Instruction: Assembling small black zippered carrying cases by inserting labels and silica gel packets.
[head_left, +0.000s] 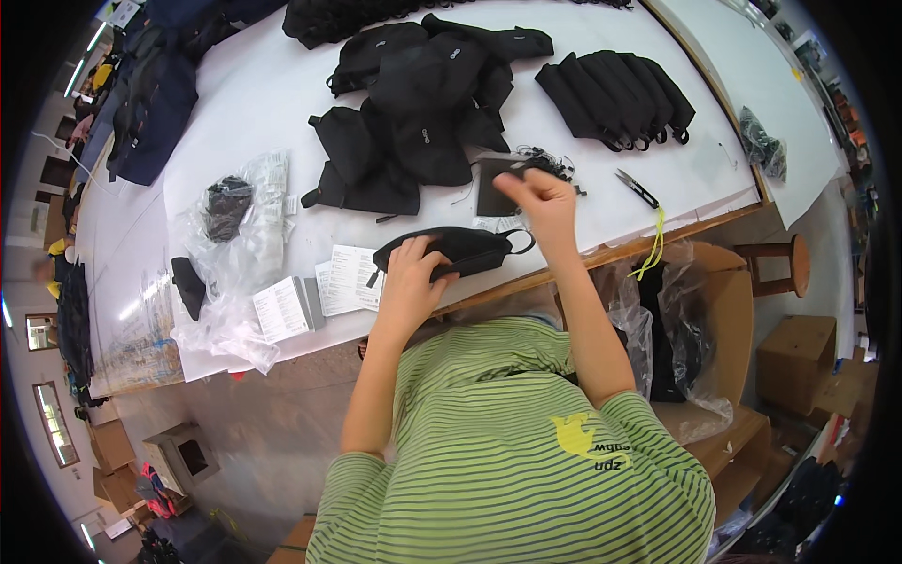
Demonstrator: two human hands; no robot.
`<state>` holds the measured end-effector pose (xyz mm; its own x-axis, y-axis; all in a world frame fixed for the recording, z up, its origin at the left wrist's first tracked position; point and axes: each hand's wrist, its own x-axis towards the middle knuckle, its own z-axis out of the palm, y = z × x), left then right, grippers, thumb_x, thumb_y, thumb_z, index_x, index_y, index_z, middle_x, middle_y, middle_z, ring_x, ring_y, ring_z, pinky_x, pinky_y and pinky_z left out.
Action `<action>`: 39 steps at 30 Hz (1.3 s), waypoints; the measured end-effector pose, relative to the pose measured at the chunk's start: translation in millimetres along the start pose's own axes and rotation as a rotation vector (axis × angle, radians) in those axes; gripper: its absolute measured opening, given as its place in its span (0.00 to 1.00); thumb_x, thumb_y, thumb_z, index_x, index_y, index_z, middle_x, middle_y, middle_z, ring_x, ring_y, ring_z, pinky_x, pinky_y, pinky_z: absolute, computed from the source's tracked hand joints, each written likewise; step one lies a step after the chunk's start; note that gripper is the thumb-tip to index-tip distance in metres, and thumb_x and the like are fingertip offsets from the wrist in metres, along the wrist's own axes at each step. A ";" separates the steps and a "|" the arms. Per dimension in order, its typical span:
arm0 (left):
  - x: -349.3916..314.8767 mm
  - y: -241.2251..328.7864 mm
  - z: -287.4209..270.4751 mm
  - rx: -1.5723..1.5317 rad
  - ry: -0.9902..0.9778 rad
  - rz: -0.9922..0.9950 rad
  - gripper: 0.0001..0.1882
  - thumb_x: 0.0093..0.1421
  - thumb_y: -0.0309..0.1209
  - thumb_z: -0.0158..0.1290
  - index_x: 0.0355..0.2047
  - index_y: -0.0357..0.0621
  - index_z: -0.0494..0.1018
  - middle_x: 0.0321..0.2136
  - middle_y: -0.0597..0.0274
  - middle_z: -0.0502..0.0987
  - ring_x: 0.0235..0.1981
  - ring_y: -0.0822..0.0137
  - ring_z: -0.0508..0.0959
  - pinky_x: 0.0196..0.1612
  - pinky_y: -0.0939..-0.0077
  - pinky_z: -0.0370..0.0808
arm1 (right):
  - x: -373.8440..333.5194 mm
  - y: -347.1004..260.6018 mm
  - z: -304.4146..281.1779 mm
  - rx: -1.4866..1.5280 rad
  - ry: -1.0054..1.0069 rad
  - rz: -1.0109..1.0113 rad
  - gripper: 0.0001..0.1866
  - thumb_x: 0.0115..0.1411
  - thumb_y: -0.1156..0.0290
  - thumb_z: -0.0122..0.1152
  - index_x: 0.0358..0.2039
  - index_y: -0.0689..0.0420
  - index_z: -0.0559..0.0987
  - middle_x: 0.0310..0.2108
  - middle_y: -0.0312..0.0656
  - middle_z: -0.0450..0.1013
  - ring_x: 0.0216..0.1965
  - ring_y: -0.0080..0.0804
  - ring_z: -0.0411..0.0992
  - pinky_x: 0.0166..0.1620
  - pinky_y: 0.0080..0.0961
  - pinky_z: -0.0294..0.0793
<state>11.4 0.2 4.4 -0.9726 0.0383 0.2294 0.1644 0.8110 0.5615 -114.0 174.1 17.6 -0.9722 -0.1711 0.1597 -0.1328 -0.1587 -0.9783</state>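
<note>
A small black zip pouch (pixel 474 249) with a loop at one end lies at the table's near edge. My left hand (pixel 411 282) is closed round its left part, thumb and fingers gripping the fabric. Above the pouch's right end, my right hand (pixel 545 202) is raised off the table, its fingers curled in a pinch. Whatever sits in that pinch, if anything, is too small to make out. Just behind this hand are a flat dark square piece (pixel 493 193) and a tangle of thin black cords (pixel 550 164).
Black pouches (pixel 423 103) lie piled mid-table; several more (pixel 615 99) form a row at right. Thread snips (pixel 639 188) with a yellow cord rest near the right edge. Printed cards (pixel 287 308) and clear plastic bags (pixel 254 254) are at left. A cardboard box (pixel 719 320) stands below.
</note>
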 end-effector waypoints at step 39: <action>13.9 0.6 -2.2 0.042 -0.119 0.058 0.08 0.51 0.30 0.57 0.33 0.46 0.75 0.25 0.64 0.72 0.32 0.62 0.71 0.38 0.69 0.67 | -51.3 -3.7 -35.6 -0.892 -0.474 -0.268 0.13 0.49 0.70 0.67 0.36 0.51 0.76 0.31 0.38 0.66 0.30 0.34 0.70 0.33 0.28 0.70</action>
<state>-1.6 0.0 9.6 -0.9748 0.1528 0.1627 0.2160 0.8292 0.5155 -70.5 218.1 8.4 -0.7405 -0.6306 0.2325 -0.6144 0.4948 -0.6146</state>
